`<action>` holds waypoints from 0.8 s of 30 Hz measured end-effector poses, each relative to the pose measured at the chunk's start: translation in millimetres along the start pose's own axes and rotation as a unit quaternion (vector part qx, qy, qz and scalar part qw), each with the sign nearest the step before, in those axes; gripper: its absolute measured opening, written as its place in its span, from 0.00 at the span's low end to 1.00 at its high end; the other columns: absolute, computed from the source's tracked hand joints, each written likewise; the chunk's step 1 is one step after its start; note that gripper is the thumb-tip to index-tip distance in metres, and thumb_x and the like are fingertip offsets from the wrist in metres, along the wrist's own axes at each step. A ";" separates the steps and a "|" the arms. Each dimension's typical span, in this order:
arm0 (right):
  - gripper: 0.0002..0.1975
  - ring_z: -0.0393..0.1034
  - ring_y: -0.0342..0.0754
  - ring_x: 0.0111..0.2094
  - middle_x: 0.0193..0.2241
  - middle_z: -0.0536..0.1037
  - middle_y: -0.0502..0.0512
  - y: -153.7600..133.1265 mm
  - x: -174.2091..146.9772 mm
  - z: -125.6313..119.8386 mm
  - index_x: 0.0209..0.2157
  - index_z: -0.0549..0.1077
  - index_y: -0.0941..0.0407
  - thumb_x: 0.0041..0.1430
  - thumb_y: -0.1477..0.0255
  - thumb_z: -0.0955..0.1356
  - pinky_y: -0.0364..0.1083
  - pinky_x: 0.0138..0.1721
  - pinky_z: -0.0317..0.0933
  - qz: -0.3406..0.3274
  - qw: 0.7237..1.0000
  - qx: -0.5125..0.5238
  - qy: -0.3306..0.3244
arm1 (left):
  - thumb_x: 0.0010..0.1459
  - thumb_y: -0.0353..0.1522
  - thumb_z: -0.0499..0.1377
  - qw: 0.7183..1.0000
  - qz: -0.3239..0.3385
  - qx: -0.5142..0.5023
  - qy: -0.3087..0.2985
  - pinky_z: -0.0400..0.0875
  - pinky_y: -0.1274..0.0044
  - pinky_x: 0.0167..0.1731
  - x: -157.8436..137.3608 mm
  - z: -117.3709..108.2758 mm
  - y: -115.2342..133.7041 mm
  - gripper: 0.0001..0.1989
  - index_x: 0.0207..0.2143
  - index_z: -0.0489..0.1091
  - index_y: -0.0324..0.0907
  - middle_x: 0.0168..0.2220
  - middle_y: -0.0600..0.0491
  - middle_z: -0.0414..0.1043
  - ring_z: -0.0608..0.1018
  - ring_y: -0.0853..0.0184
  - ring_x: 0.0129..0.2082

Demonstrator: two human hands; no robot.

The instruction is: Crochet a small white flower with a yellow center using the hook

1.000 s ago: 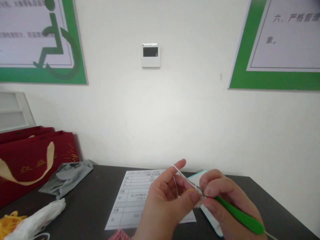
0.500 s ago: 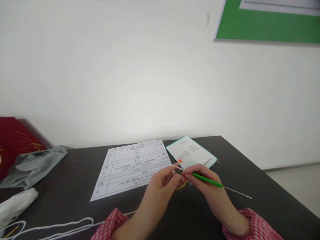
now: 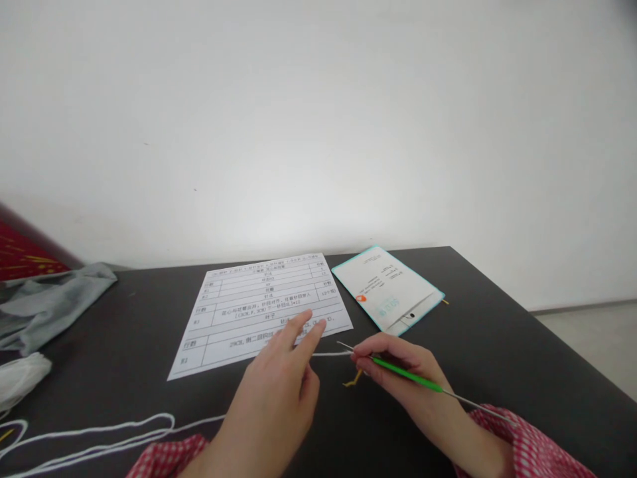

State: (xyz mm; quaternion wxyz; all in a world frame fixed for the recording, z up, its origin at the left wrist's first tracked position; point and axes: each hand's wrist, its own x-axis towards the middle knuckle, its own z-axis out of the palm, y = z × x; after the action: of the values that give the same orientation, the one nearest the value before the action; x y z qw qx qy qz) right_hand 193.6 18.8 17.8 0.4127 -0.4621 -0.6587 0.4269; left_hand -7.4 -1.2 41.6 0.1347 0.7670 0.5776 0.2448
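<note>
My right hand (image 3: 408, 353) pinches a crochet hook with a green handle (image 3: 405, 376). The metal tip points left, and the thin back end reaches over the checked sleeve. From beneath those fingers hangs a short yellow strand (image 3: 353, 380). A white yarn (image 3: 331, 354) runs from the right fingertips leftward to my left hand (image 3: 279, 385). The left fingers are stretched out, apart from the hook, over the lower right part of a printed sheet (image 3: 259, 302). Where the yarn passes at the left fingers is hidden. Any stitched piece in the right fingers cannot be made out.
A teal-edged card (image 3: 378, 279) lies right of the sheet on the dark table (image 3: 119, 385). Loops of white yarn trail at the lower left by a white skein (image 3: 22, 382). Behind it are a grey mesh bag (image 3: 60, 299) and a red item (image 3: 20, 249). A wall rises behind.
My left hand has come away from the right fingers, moving left, and its fingers have spread. The hook's tip now shows clear of the fingers. The view has shifted slightly.
</note>
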 end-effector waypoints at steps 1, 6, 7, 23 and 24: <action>0.03 0.75 0.46 0.29 0.27 0.81 0.50 0.1 -0.7 0.5 0.30 0.79 0.54 0.55 0.71 0.71 0.41 0.30 0.68 0.000 1.000 -0.005 -0.006 | 0.54 0.20 0.48 1.000 -0.007 0.004 -0.008 0.75 0.61 0.46 -1.5 -1.6 0.5 0.27 0.56 0.68 0.42 0.55 0.43 0.71 0.77 0.55 0.49; 0.02 0.75 0.44 0.27 0.26 0.81 0.49 -0.3 -3.8 3.5 0.30 0.79 0.53 0.55 0.71 0.72 0.39 0.28 0.68 0.002 1.000 -0.015 -0.021 | 0.54 0.18 0.48 0.997 0.040 0.010 0.061 0.73 0.61 0.46 -3.5 -9.3 2.9 0.27 0.53 0.70 0.42 0.52 0.44 0.73 0.75 0.54 0.49; 0.02 0.75 0.44 0.27 0.26 0.81 0.49 -0.5 -4.5 4.0 0.30 0.79 0.53 0.54 0.71 0.72 0.39 0.28 0.68 0.004 1.000 -0.016 -0.021 | 0.53 0.17 0.49 0.995 0.058 -0.006 0.076 0.71 0.60 0.47 -4.2 -9.4 4.9 0.27 0.52 0.71 0.43 0.51 0.45 0.74 0.74 0.54 0.49; 0.05 0.78 0.46 0.29 0.28 0.82 0.51 -3.5 -12.0 3.4 0.32 0.77 0.52 0.56 0.77 0.70 0.41 0.31 0.72 -0.120 0.991 -0.053 -0.005 | 0.47 0.31 0.64 0.783 -0.244 -0.573 0.008 0.67 0.68 0.42 -5.9 34.3 21.1 0.31 0.54 0.61 0.39 0.32 0.53 0.76 0.77 0.63 0.35; 0.05 0.78 0.47 0.29 0.28 0.82 0.51 -5.0 -11.9 4.4 0.32 0.76 0.52 0.56 0.77 0.70 0.41 0.30 0.72 -0.125 0.990 -0.058 -0.004 | 0.47 0.30 0.64 0.784 -0.249 -0.569 0.011 0.68 0.69 0.40 -6.1 35.1 20.8 0.31 0.54 0.61 0.39 0.31 0.54 0.75 0.77 0.63 0.34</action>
State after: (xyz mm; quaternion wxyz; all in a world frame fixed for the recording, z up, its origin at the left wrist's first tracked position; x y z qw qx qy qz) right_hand 191.0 5.6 19.5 0.4327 -0.3975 -0.7366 0.3350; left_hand 27.0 -10.5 20.8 0.5968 0.3782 0.5054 0.4953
